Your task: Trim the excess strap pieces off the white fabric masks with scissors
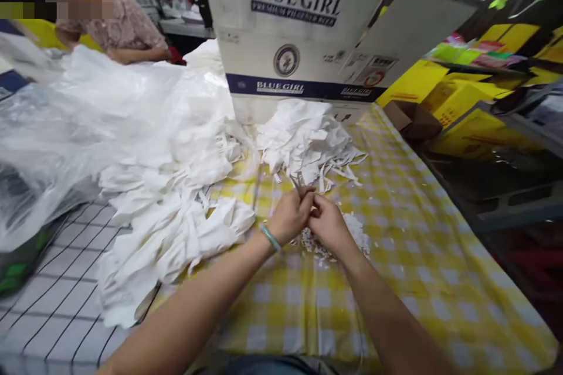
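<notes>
My left hand [291,214], with a green bangle at its wrist, is closed, its fingers meeting those of my right hand [328,224]. That hand is closed in a pinch too. A thin pale strip [297,186] sticks out beyond the left fingers; whether it is cloth or a tool I cannot tell. What lies between the fingertips is hidden. Just beyond them rises a heap of white cloth pieces [308,135] with narrow strips at its front edge. Under and beside my right hand lies a small pile of tiny white scraps [357,233].
More white cloth [171,228] and clear plastic sheeting [53,135] cover the left side. A Blue Girl carton [272,29] stands at the back of the yellow checked tablecloth [422,281]. Another person [127,23] sits at the far left. Yellow boxes [466,99] are stacked at right.
</notes>
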A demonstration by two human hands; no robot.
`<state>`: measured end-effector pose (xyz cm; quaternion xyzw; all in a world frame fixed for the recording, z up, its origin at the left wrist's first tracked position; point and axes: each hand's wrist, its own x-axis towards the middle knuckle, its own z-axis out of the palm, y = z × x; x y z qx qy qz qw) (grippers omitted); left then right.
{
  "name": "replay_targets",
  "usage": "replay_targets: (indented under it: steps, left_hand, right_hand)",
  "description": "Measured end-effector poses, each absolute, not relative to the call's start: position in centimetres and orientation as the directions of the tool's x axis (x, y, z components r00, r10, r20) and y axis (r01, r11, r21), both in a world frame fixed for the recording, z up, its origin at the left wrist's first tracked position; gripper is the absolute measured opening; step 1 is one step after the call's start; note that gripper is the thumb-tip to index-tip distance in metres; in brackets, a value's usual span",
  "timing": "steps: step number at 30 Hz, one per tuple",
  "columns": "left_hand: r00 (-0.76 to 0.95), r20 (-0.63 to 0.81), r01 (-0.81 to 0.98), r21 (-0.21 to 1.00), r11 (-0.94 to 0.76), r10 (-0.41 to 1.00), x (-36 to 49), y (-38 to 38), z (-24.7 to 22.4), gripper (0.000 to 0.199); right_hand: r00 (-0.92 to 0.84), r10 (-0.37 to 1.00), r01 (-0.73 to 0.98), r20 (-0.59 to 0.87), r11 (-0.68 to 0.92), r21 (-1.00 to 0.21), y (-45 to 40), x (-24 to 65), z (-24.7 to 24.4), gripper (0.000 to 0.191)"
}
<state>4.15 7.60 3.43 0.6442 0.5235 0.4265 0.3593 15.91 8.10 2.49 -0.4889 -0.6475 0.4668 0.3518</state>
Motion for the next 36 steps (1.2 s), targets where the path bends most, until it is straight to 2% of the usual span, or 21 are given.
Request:
replay_targets:
  steps: [3, 5, 7, 9, 12, 14, 15, 17, 19, 22, 26, 29, 32, 36]
  left_hand:
    - [0.042, 0.177, 0.406, 0.896, -0.179, 0.983, 4.6, 4.4, 1.5, 0.034]
    - [0.071, 0.189, 0.409, 0.89, -0.202, 0.979, 3.5, 2.6, 1.4, 0.033]
    - [0.127, 0.226, 0.423, 0.868, -0.259, 0.966, 1.1, 0.9, 1.6, 0.034]
    - [0.107, 0.302, 0.532, 0.787, -0.311, 0.947, -2.3, -0.5, 1.9, 0.038]
    - [-0.036, 0.372, 0.784, 0.586, -0.205, 0.928, -7.5, -1.5, 1.9, 0.028]
    - [-0.044, 0.337, 0.834, 0.53, -0.151, 0.941, -10.3, -1.8, 1.8, 0.03]
    - [-0.014, 0.304, 0.844, 0.514, -0.152, 0.953, -11.4, -2.0, 1.8, 0.038]
    - [0.087, 0.219, 0.863, 0.471, -0.183, 0.972, -13.5, -2.6, 1.9, 0.057]
    - [0.178, 0.118, 0.873, 0.438, -0.212, 0.977, -15.5, -3.8, 2.1, 0.06]
    - [0.168, 0.083, 0.875, 0.446, -0.187, 0.982, -17.9, -5.7, 2.0, 0.045]
    - [0.094, 0.164, 0.921, 0.36, -0.148, 0.982, -17.8, -6.4, 1.2, 0.041]
    - [0.08, 0.161, 0.967, 0.227, -0.116, 0.984, -17.1, -5.8, 0.9, 0.03]
    - [0.054, 0.157, 0.989, 0.128, -0.074, 0.986, -18.5, -5.6, 1.3, 0.021]
    - [-0.073, 0.251, 0.991, 0.129, 0.041, 0.965, -20.5, -5.7, 2.7, 0.025]
  right_hand:
    - [-0.253, 0.967, 0.319, 0.009, 0.092, -0.943, 4.3, 15.5, 0.2, 0.022]
    - [-0.202, 0.976, 0.383, 0.08, 0.154, -0.911, 3.0, 15.7, -0.6, 0.016]
    - [-0.192, 0.978, 0.441, 0.087, 0.165, -0.882, 2.4, 15.9, -0.9, 0.014]
    - [-0.217, 0.976, 0.46, 0.017, 0.117, -0.88, 2.6, 15.8, -0.9, 0.02]
    - [-0.312, 0.949, 0.458, -0.038, 0.115, -0.882, 3.8, 13.8, -0.4, 0.033]
    - [-0.426, 0.905, 0.441, 0.016, 0.223, -0.869, 5.0, 11.2, -0.1, 0.042]
    - [-0.48, 0.876, 0.425, 0.045, 0.277, -0.862, 5.6, 9.9, 0.0, 0.041]
    - [-0.556, 0.828, 0.399, 0.077, 0.346, -0.849, 6.6, 7.8, 0.2, 0.029]
    - [-0.588, 0.806, 0.383, 0.073, 0.356, -0.853, 7.0, 7.3, 0.5, 0.021]
    - [-0.563, 0.826, 0.304, 0.043, 0.254, -0.918, 5.9, 9.6, 0.8, 0.022]
    - [-0.464, 0.88, 0.161, -0.104, -0.031, -0.986, 1.8, 13.8, 0.5, 0.034]
    - [-0.435, 0.874, 0.183, -0.215, -0.148, -0.972, -1.8, 15.5, -0.1, 0.036]
    - [-0.411, 0.868, 0.23, -0.279, -0.197, -0.953, -4.6, 16.9, -0.8, 0.032]
    - [-0.389, 0.86, 0.334, -0.332, -0.204, -0.92, -6.7, 18.4, -1.6, 0.024]
